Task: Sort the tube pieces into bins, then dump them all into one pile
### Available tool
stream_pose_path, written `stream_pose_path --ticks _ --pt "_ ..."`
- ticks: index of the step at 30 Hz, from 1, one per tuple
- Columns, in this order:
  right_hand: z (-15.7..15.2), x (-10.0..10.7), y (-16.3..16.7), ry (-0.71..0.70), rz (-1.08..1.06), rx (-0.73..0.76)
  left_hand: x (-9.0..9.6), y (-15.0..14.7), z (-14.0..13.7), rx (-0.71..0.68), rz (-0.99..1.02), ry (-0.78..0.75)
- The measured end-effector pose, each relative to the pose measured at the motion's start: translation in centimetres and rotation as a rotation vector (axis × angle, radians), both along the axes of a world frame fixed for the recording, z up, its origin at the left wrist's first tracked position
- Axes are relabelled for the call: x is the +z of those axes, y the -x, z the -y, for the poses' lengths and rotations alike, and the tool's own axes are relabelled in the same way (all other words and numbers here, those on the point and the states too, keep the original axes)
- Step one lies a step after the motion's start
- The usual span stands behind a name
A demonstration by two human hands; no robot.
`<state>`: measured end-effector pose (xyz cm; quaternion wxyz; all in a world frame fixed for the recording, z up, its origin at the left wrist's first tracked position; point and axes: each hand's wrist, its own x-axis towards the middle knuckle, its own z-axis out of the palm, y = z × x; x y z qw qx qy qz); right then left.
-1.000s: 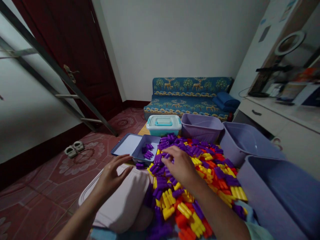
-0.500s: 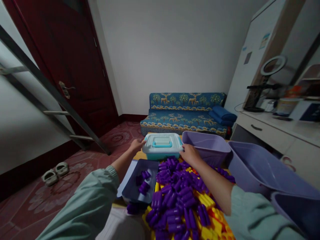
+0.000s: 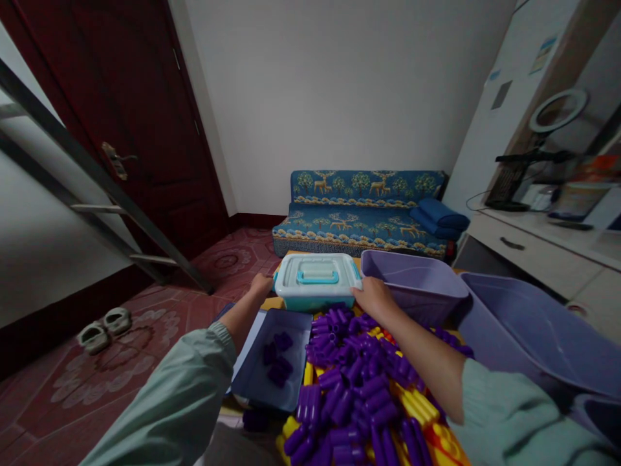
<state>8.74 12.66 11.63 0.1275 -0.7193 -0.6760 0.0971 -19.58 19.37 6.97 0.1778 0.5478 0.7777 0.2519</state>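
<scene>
A storage box (image 3: 316,278) with a white lid, turquoise handle and teal body sits at the far side of the table, its lid on. My left hand (image 3: 262,285) is closed at its left end, by the turquoise side latch. My right hand (image 3: 373,298) grips the box's front right corner, the thumb against the lid's edge. The fingertips of both hands are partly hidden. In front of the box lies a heap of purple plastic blocks (image 3: 344,369), with yellow blocks (image 3: 418,406) and some orange ones among them.
A grey-blue tray (image 3: 250,382) with several purple pieces stands left of the heap. Beside the box is a lilac bin (image 3: 414,294); another large bin (image 3: 528,336) stands further right. Beyond are a patterned sofa (image 3: 359,223) and, at left, a metal ladder (image 3: 111,188).
The view has shifted slightly. My left hand sits a little lower along the box's left side, and my right hand stays at the right corner. The lid remains on.
</scene>
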Motion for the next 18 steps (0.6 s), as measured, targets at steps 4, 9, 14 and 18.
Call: stream_pose_path --ticks 4,9,14,18 --pt "-0.5 -0.9 -0.4 0.022 -0.054 -0.005 1.0 0.8 0.9 -0.002 -0.079 -0.144" --pt "0.0 -1.0 -0.4 -0.010 -0.061 -0.025 3.1 0.8 0.4 -0.113 -0.083 -0.104" --pt "0.3 -0.8 -0.5 -0.042 -0.038 -0.037 3.3 -0.1 0.3 -0.145 -0.124 -0.040" --pt "-0.5 -1.7 -0.9 0.032 -0.285 -0.073 3.8 -0.7 1.0 -0.069 -0.180 -0.075"
